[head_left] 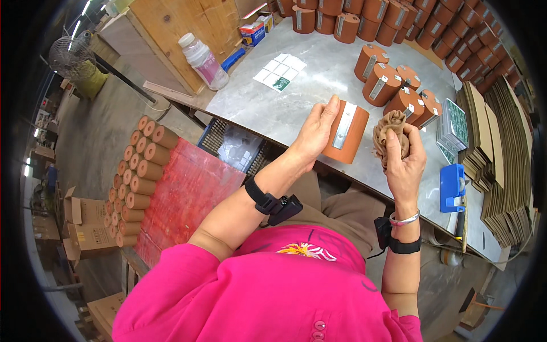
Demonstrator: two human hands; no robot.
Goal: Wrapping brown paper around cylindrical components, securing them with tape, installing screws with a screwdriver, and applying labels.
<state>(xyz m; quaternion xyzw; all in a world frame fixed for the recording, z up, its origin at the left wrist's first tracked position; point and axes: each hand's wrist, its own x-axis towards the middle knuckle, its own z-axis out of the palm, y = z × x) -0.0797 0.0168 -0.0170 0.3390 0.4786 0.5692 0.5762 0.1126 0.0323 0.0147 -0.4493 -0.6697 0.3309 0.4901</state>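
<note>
My left hand (314, 132) grips a reddish-brown cylinder (354, 137) above the near edge of the table, thumb at its upper rim. A pale metal strip (344, 126) runs along the side of this cylinder. In my right hand (408, 165) is a crumpled brown cloth (391, 135), bunched up just to the right of the cylinder and apart from it. Several similar cylinders (382, 84) with metal strips stand on the table beyond my hands.
Stacked cylinders (393, 17) line the table's far side. A label sheet (280, 70) and a plastic bottle (204, 64) lie left of them. At right are stacked green-and-white cards (454, 125), a blue tape dispenser (452, 188) and cardboard sheets (504, 165). More cylinders (142, 169) edge a red board (191, 188).
</note>
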